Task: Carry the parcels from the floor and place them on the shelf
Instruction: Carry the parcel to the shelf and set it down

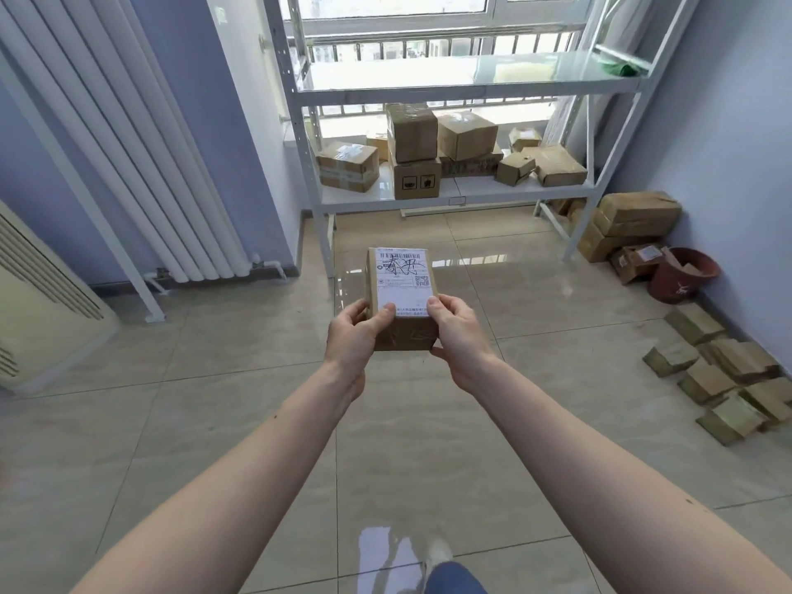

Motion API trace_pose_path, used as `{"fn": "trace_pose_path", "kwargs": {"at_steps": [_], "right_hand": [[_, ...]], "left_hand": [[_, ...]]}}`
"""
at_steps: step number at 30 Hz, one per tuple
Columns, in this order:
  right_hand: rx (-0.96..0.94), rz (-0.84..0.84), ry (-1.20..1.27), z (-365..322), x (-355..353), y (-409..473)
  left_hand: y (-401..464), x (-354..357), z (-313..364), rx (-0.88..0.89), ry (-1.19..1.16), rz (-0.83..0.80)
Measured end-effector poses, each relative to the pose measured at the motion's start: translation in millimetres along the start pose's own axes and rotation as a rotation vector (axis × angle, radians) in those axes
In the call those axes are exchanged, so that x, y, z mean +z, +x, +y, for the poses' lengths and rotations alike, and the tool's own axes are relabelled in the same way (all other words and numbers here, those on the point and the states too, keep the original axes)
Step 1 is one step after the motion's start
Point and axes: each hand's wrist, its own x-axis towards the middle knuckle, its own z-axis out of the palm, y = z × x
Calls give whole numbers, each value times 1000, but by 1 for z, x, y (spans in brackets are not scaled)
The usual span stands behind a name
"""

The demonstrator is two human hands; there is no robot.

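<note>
Both hands gripping parcel (400,293), shelf (454,195) ahead

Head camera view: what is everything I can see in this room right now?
Held parcel: one, brown with white label, between both hands.
Shelf: one, white metal, under the window.
Shelved parcels: about nine, brown, lower tier.
Floor parcels: a scattered group, brown, right side by the wall.
Larger boxes: a few, brown, stacked right of the shelf.
Bucket: one, reddish, holding cardboard scraps.
Radiator: one, white, left wall.
Left hand: gripping the parcel's left side.
Right hand: gripping its right side.
</note>
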Motion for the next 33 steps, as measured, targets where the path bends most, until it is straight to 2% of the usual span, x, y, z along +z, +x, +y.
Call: {"fn": "trace_pose_path", "kwargs": {"at_steps": [4, 19, 33], "right_hand": [[-6, 30, -9, -13, 8, 63], [-27, -27, 24, -94, 38, 275], [-98, 42, 57, -156, 120, 471]], "left_hand": [[62, 7, 15, 2, -15, 38], [284, 49, 79, 45, -6, 142], [491, 37, 165, 80, 36, 64]]}}
